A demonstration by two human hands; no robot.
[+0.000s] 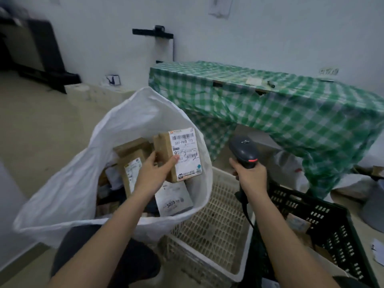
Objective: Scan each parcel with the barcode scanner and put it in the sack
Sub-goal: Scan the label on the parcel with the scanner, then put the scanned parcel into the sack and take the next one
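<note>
Left hand (154, 173) fingers clamp one parcel (180, 153) over one sack (68, 190); right hand (250, 177) fingers wrap one scanner (245, 151).

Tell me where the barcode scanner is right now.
In the head view the barcode scanner is right of centre, gripped by the right hand, above the cream crate and just right of the white sack.

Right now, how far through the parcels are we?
Done: several parcels already lie in the sack. In hand: the left hand holds a labelled box over the sack's mouth, and the right hand grips the scanner. Left: at least one parcel shows in the black crate; the pale crate looks empty.
</note>
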